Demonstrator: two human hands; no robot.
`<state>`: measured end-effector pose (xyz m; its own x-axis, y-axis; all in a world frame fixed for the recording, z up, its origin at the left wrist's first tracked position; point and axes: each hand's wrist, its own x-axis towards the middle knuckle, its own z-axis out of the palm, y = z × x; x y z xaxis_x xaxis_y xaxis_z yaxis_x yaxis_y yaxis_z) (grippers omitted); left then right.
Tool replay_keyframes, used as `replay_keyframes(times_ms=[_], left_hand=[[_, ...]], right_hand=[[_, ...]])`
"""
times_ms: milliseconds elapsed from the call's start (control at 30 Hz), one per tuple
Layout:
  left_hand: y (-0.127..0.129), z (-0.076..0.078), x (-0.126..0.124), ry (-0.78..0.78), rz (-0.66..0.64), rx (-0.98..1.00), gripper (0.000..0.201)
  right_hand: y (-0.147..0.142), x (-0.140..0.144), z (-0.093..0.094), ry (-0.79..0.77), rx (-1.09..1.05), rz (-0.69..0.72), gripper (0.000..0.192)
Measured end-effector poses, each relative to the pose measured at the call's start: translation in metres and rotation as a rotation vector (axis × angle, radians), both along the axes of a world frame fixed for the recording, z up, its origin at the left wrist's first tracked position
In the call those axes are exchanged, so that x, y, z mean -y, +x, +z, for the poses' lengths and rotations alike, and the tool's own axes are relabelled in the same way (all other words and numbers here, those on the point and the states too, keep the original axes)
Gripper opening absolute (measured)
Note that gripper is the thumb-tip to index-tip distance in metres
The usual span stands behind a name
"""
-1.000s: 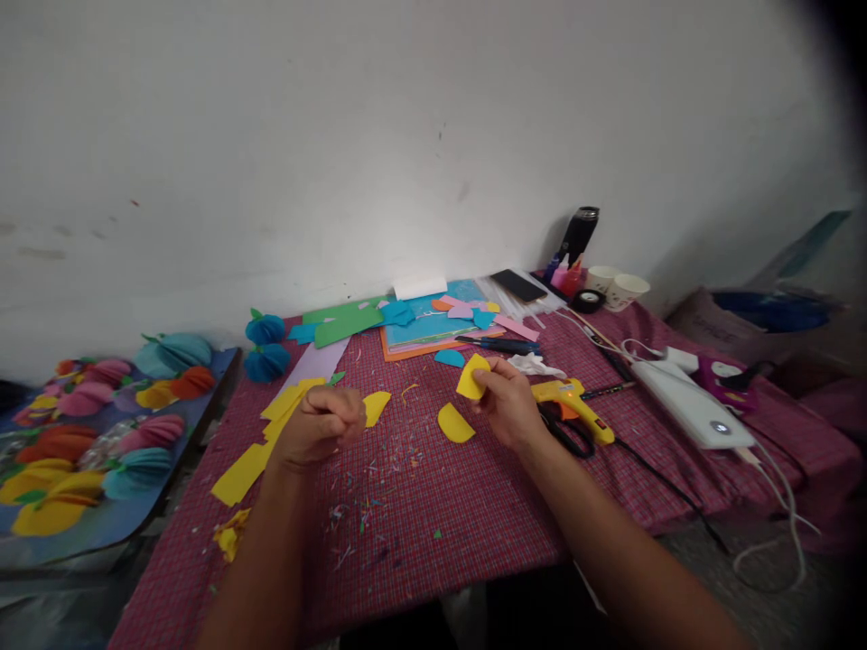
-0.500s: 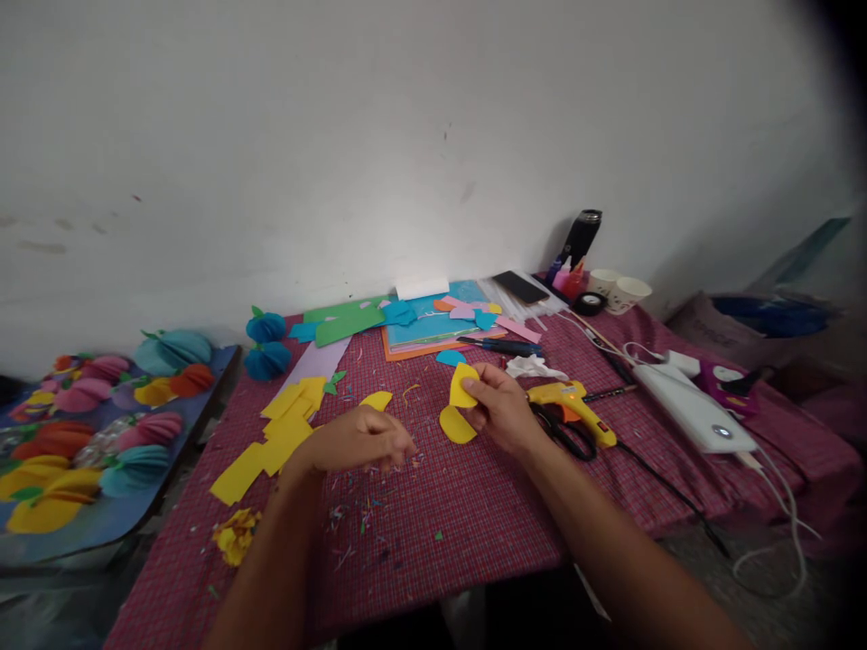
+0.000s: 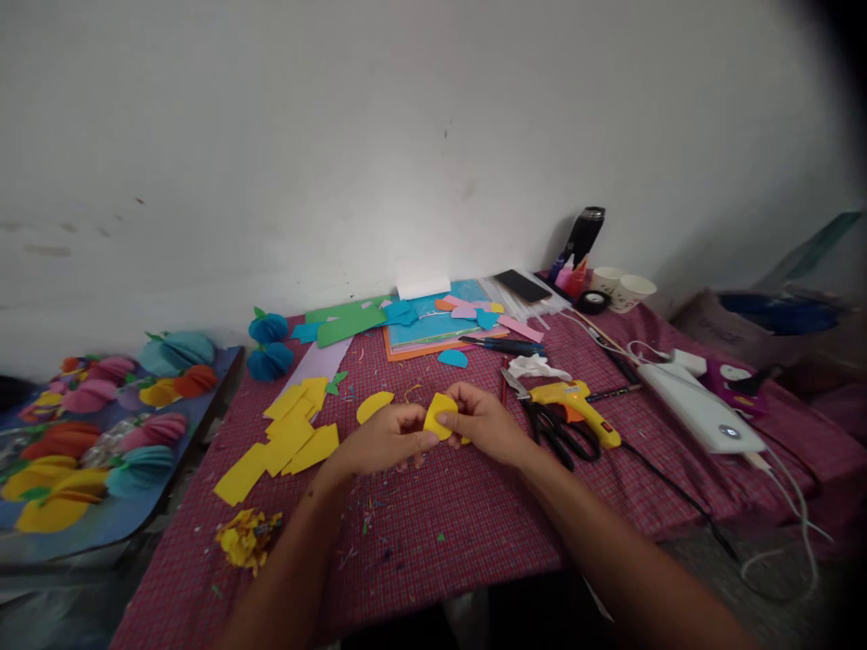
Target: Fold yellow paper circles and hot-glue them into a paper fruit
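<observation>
Over the middle of the table, my right hand [image 3: 484, 420] pinches a folded yellow paper piece [image 3: 437, 413] between thumb and fingers. From the other side, my left hand [image 3: 389, 441] grips the same piece at its left edge, thumb and forefinger against it. A bit of yellow shows just under the right fingers; whether it is part of that piece I cannot tell. Behind my left hand lies a yellow paper half-circle [image 3: 372, 406]. Left of it is a spread of yellow paper rectangles [image 3: 291, 433].
Scissors [image 3: 559, 433] and a yellow glue gun [image 3: 575, 402] with its cord lie right of my right hand. A white power bank [image 3: 701, 406] is farther right. Coloured paper sheets [image 3: 433, 325] lie at the back; crumpled yellow paper [image 3: 247, 539] is front left. Paper pumpkins [image 3: 60, 438] fill a side table.
My left hand has moved right and up to the yellow piece and taken hold of its edge. My right hand has shifted slightly left and down with it, uncovering more of the scissors.
</observation>
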<state>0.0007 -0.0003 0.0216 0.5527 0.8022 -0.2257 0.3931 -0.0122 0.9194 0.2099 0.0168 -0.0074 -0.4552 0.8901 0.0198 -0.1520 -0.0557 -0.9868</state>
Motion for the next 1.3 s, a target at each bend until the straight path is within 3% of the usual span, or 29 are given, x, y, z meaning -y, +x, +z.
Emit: replay_keyframes(times_ms=[167, 400, 567, 833, 1100, 1300], left_hand=[[0.006, -0.009, -0.003, 0.012, 0.09, -0.037, 0.025], [0.005, -0.003, -0.003, 0.056, 0.176, 0.024, 0.032], [0.001, -0.002, -0.003, 0.06, 0.179, 0.0, 0.042], [-0.001, -0.003, -0.007, 0.123, 0.326, 0.083, 0.055], [0.002, -0.005, -0.008, 0.244, 0.39, 0.064, 0.039], [0.004, -0.009, -0.007, 0.1, 0.349, 0.198, 0.019]], right_hand=[[0.0, 0.0, 0.0, 0.048, 0.058, 0.052, 0.028], [0.003, 0.0, -0.002, 0.07, 0.152, 0.033, 0.034], [0.003, -0.001, 0.0, 0.064, 0.113, -0.031, 0.036], [0.005, -0.003, 0.001, 0.014, 0.016, -0.249, 0.036], [0.008, -0.005, 0.0, 0.009, -0.147, -0.281, 0.035], [0.01, -0.006, 0.007, -0.024, -0.221, -0.338, 0.031]])
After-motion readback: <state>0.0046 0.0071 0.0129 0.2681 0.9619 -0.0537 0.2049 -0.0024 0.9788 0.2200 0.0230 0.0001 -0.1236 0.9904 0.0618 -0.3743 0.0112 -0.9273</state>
